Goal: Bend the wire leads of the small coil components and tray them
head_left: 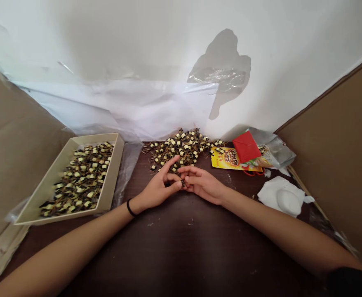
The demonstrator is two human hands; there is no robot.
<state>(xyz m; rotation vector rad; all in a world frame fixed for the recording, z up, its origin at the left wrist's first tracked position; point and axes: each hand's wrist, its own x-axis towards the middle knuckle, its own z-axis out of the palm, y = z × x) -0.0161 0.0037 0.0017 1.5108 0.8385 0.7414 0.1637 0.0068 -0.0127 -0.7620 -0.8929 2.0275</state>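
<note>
Fingertips (pixel 177 186) of left hand (pixel 158 189) and right hand (pixel 203 184) pinched together on tiny dark part (pixel 182 182), heap of small cream-and-black components (pixel 181 148) just behind, beige rectangular tray (pixel 60 217) to the left.

Parts (pixel 181 149) are black and cream, tray (pixel 63 215) beige, table (pixel 181 247) dark brown, packet (pixel 227 159) yellow

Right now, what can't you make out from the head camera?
- Head view: the small part between the left hand and right hand is mostly covered by fingertips; which hand grips it is unclear.
- The pile of components and those in the tray: too small to identify.
- Snack packet: partly under the red pouch, print unreadable.
</note>
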